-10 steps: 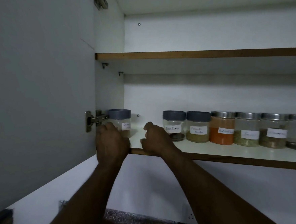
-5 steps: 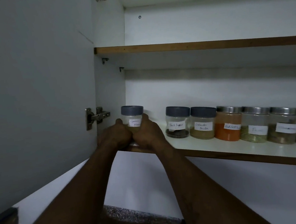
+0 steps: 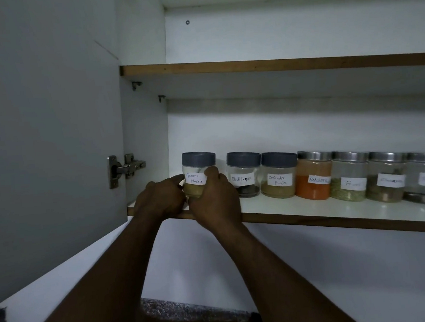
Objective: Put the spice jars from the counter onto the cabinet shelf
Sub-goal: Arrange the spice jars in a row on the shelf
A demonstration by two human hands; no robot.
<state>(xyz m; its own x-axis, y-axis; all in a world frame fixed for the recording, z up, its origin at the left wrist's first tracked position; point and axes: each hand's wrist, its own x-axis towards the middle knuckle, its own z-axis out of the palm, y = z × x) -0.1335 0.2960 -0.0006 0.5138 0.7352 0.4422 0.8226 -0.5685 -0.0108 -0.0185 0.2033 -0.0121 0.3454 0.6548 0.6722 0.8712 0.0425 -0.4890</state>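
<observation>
Open white cabinet door (image 3: 49, 147) at left, silver metal hinge (image 3: 124, 169) on its inner edge, bare wood-edged upper shelf (image 3: 275, 64), speckled dark stone counter (image 3: 191, 310) below

a white cabinet shelf (image 3: 310, 210) with a brown front edge carries seven jars in a row, all upright. from the left: garam masala jar (image 3: 199, 173), a small gap, then black pepper jar (image 3: 244, 175), coriander powder jar (image 3: 279, 175), red chilli jar (image 3: 313, 175), and three steel-lidded jars (image 3: 386, 177) close together.
</observation>
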